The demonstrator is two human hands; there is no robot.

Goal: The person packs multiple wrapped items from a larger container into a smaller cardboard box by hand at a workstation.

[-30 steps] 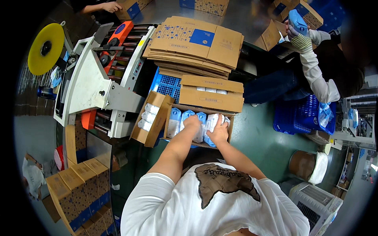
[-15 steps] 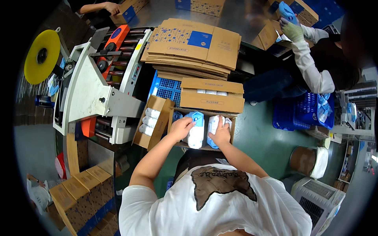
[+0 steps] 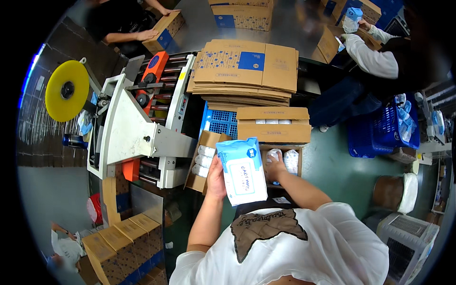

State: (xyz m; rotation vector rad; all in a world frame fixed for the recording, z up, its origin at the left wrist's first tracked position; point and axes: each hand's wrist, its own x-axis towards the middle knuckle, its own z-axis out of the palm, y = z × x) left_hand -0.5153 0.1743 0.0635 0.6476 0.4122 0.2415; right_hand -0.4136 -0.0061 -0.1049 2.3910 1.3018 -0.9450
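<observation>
Looks like a packing workshop or a factory's packing area. Has a white-and-orange carton-sealing machine [image 3: 126, 126] with dark rollers [image 3: 168, 84] and a large yellow tape reel [image 3: 67, 90], next to a thick pile of flattened cartons [image 3: 228, 66]. Keeps a row of made-up cartons [image 3: 123, 242] in matching print at lower left. Includes a long metal worktable [image 3: 197, 32] with more printed boxes [image 3: 242, 16], and at least 2 co-workers [image 3: 380, 59] busy with cartons there. Repeats the same kind of goods: a soft blue-and-white pack [image 3: 242, 171] near the middle, and similar packaging in a blue plastic basket [image 3: 373, 126] on the green floor [image 3: 327, 166].
</observation>
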